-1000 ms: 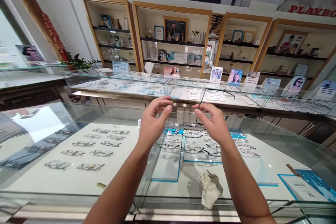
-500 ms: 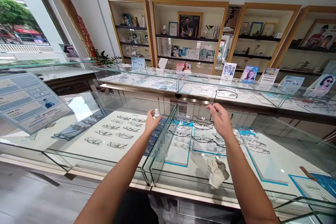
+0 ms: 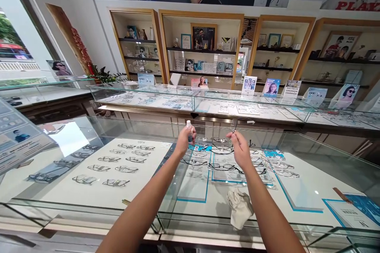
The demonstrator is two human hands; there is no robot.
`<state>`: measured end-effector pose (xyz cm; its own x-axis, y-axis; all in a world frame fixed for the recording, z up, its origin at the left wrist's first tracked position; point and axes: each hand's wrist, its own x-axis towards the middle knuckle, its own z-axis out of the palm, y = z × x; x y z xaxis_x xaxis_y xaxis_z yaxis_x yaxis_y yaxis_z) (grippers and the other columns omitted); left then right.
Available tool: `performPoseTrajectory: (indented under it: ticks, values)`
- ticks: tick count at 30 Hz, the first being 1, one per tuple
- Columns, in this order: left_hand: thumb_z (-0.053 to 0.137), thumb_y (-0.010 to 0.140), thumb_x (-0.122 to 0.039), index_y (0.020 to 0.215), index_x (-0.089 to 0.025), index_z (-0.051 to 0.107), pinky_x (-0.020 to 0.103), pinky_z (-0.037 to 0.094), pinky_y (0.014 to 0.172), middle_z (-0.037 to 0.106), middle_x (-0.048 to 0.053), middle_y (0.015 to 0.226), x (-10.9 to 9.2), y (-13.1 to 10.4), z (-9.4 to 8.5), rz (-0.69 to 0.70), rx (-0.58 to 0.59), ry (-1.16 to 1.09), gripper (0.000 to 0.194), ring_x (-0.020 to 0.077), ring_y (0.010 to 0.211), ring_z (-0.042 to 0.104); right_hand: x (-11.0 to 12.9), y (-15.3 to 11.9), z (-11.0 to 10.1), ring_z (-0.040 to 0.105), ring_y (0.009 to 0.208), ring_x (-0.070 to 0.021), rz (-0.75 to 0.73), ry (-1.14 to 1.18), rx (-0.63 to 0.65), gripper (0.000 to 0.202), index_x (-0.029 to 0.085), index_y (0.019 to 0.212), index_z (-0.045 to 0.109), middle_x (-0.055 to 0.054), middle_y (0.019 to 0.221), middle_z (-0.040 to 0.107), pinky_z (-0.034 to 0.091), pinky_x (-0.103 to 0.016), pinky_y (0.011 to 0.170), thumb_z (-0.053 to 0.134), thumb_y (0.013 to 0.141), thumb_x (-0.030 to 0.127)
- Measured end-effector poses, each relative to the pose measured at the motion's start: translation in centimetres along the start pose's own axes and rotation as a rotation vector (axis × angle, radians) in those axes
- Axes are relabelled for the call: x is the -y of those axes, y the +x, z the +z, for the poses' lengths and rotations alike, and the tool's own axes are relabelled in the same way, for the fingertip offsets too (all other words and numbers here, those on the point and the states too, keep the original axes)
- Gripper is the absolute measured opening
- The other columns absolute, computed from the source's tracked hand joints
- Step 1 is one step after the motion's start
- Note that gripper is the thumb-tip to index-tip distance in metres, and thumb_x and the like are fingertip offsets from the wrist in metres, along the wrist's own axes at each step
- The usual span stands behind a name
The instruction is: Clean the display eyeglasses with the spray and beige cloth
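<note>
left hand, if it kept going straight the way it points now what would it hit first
Probably the front edge of the far glass counter, with the small bottle in the left hand leading. Depth and height are unclear from this one view.

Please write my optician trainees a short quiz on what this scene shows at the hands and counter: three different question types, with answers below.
1. Multiple choice: What does the person's left hand hold?
A) A potted green plant
B) A small clear bottle with a white cap
C) A wooden picture frame

2. True or false: The crumpled cream cloth is touched by neither hand.

3. Fill in the missing words: The thin-framed eyeglasses with a clear lens are held up in the person's ____.

Key: 1. B; 2. True; 3. right hand
</note>
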<state>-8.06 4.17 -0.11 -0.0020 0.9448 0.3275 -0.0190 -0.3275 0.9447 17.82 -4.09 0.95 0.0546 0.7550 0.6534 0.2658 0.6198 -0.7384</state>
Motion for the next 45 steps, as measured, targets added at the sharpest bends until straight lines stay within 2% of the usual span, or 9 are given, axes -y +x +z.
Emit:
performPoseTrajectory:
  ticks: [1,3,5,11,15,22,26,36,45]
  values:
    - [0.041,0.087,-0.078,0.082,-0.023,0.051,0.023,0.032,0.044,0.044,-0.003,0.062,-0.6,-0.4,1.3,-0.003,0.056,-0.058,0.056,0.0123,0.049,0.039,-0.2,-0.2,0.2,0.062,0.100,-0.0241,0.007,0.004,0.006,0.037,0.024,0.100,0.068,-0.007,0.102,0.068,0.043,-0.036,0.090,0.041,0.108,0.048]
    - [0.038,0.084,-0.090,0.075,-0.023,0.048,0.021,0.024,0.039,0.037,-0.006,0.054,-1.3,-1.4,3.4,-0.056,0.272,-0.352,0.069,0.0103,0.043,0.032,-0.4,-0.5,0.6,0.061,0.098,-0.0239,0.012,-0.007,0.030,0.037,0.024,0.098,0.068,-0.006,0.101,0.068,0.043,-0.037,0.089,0.041,0.109,0.047]
    - [0.036,0.081,-0.095,0.068,-0.022,0.046,0.020,0.019,0.037,0.032,-0.006,0.049,-1.6,-2.2,4.5,-0.127,0.410,-0.528,0.076,0.0093,0.040,0.028,-0.6,-0.8,1.0,0.061,0.095,-0.0238,0.014,-0.026,0.053,0.037,0.024,0.097,0.067,-0.006,0.098,0.067,0.043,-0.037,0.089,0.040,0.109,0.046]
    - [0.040,0.080,-0.095,0.058,-0.021,0.046,0.022,0.022,0.036,0.026,-0.007,0.042,-1.2,-3.2,3.7,-0.258,0.569,-0.691,0.077,0.0091,0.037,0.023,-0.7,-1.3,2.5,0.061,0.098,-0.0242,0.057,0.000,0.141,0.038,0.024,0.099,0.069,-0.006,0.098,0.068,0.043,-0.038,0.092,0.039,0.109,0.047]
    - [0.043,0.080,-0.091,0.057,-0.021,0.050,0.024,0.027,0.038,0.033,-0.005,0.044,-0.4,-3.1,3.6,-0.221,0.504,-0.629,0.074,0.0111,0.039,0.031,-0.7,-1.6,3.1,0.062,0.100,-0.0237,0.087,0.034,0.181,0.038,0.024,0.098,0.069,-0.005,0.100,0.068,0.043,-0.037,0.094,0.040,0.109,0.048]
    - [0.050,0.084,-0.082,0.056,-0.019,0.054,0.027,0.027,0.045,0.042,-0.001,0.048,1.5,-3.2,4.5,0.029,0.249,-0.153,0.069,0.0116,0.044,0.038,-0.2,-2.1,3.9,0.061,0.100,-0.0236,0.148,0.110,0.285,0.040,0.024,0.098,0.071,-0.005,0.103,0.070,0.043,-0.036,0.095,0.042,0.108,0.051]
    - [0.050,0.086,-0.082,0.056,-0.020,0.054,0.029,0.029,0.050,0.044,0.000,0.049,1.9,-3.4,4.8,0.097,0.231,-0.044,0.069,0.0130,0.047,0.039,0.3,-2.4,4.4,0.062,0.095,-0.0233,0.166,0.147,0.348,0.044,0.025,0.097,0.070,-0.004,0.098,0.070,0.045,-0.036,0.093,0.041,0.107,0.056]
    - [0.051,0.088,-0.080,0.059,-0.020,0.051,0.029,0.030,0.053,0.046,0.000,0.052,1.8,-3.8,5.1,0.080,0.205,-0.037,0.066,0.0133,0.051,0.039,0.4,-2.5,4.6,0.063,0.098,-0.0241,0.171,0.219,0.387,0.044,0.025,0.095,0.070,-0.005,0.100,0.070,0.045,-0.037,0.093,0.043,0.106,0.058]
    - [0.045,0.091,-0.081,0.058,-0.021,0.045,0.030,0.027,0.057,0.040,-0.001,0.055,1.7,-4.4,5.6,0.204,0.280,0.144,0.068,0.0148,0.055,0.035,-0.8,-1.2,3.5,0.065,0.099,-0.0232,0.266,0.382,0.179,0.039,0.025,0.091,0.066,-0.006,0.100,0.072,0.051,-0.035,0.087,0.049,0.102,0.059]
